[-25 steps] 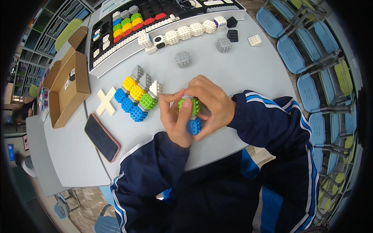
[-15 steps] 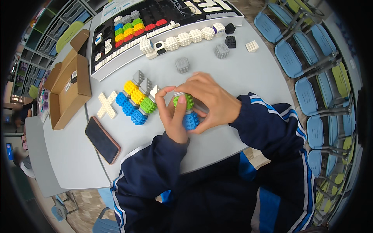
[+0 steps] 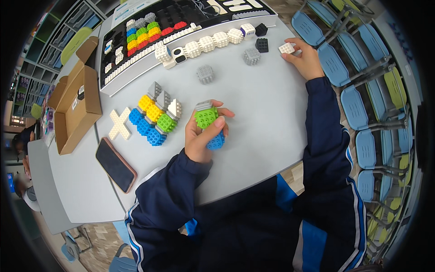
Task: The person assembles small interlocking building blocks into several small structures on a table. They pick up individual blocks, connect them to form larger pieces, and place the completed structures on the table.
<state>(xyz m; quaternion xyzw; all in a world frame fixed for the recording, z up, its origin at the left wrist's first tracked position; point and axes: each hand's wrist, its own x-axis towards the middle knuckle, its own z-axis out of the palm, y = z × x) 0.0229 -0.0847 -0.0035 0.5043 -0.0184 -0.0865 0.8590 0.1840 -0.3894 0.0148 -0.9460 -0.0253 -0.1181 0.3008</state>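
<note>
– Now, close in on the left hand! Thumb across the front, fingers wrapped behind, gripping a stack: green block, blue block below, grey piece on top.

– And that's just above the near side of the table. Why the one-handed hold?

– It looks enough to steady the stack, I'd say, and it frees the right hand for a long reach.

– Look at it, out by the table's right edge! Thumb and forefinger pinching a small white block by opposite sides. Off the tabletop?

– Can't tell from here. Moving out leftward, a colourful block cluster sits beside the left hand, probably parked within easy reach, with a white cross piece and a phone farther left.

– Containers next! Big white case at the back, black tray inside: coloured blocks in rows, small white parts along the front, cables toward the back. Sorted by colour, seemingly for quick picking.

– Then the cardboard box, flaps up, left of the case; something small and dark inside, too unclear to name.
</note>
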